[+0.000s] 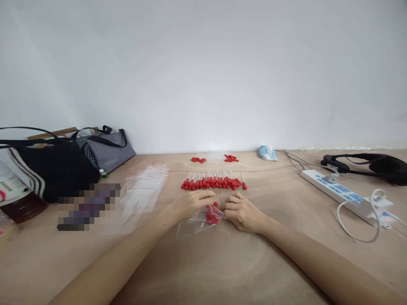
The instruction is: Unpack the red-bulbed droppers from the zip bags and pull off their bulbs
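A clear plastic bag [193, 226] lies on the table in front of me, with several red-tipped sticks [212, 215] inside. One more red tip [215, 204] shows at its upper edge; whether it is inside I cannot tell. My left hand [192, 202] reaches over the bag's upper left side, fingers pressed together and bent; whatever they hold is hidden. At the bag's right edge, my right hand [240, 212] is closed with curled fingers on the plastic. Just beyond both hands lies a row of white sticks with red bulb tips [211, 182].
Flat clear bags [144, 190] are piled at left, near a blurred-out object [90, 207], a black bag [63, 169] and a striped bag [110, 150]. Farther back are small red pieces [199, 160] and a blue tissue pack [267, 152]. A power strip [343, 195] and black headset [365, 165] lie right.
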A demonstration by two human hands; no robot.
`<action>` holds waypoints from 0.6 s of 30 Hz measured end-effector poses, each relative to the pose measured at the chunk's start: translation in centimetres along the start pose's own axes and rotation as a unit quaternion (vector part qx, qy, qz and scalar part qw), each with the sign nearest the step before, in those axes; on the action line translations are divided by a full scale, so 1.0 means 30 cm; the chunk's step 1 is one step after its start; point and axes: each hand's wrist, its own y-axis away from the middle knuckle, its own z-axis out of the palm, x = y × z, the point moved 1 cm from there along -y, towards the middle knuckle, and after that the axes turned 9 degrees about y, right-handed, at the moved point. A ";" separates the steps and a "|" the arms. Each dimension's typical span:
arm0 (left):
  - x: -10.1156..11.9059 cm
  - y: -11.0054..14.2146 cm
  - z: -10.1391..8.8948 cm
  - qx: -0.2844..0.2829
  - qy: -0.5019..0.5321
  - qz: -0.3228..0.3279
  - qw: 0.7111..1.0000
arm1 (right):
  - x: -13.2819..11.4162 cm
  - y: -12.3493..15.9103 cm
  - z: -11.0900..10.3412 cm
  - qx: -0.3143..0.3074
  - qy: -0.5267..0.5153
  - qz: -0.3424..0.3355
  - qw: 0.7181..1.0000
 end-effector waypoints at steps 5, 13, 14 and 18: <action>0.071 0.103 0.027 0.020 0.120 -0.228 0.966 | 0.021 0.022 -0.012 -0.057 -0.201 0.130 0.969; 0.059 0.128 0.062 0.050 0.170 -0.260 0.949 | 0.006 -0.009 0.011 -0.076 -0.317 0.256 0.910; 0.056 0.124 0.062 0.054 0.165 -0.254 0.951 | 0.004 -0.010 0.013 -0.086 -0.343 0.254 0.900; 0.055 0.114 0.061 0.070 0.141 -0.229 0.961 | 0.000 -0.013 0.007 -0.109 -0.399 0.241 0.878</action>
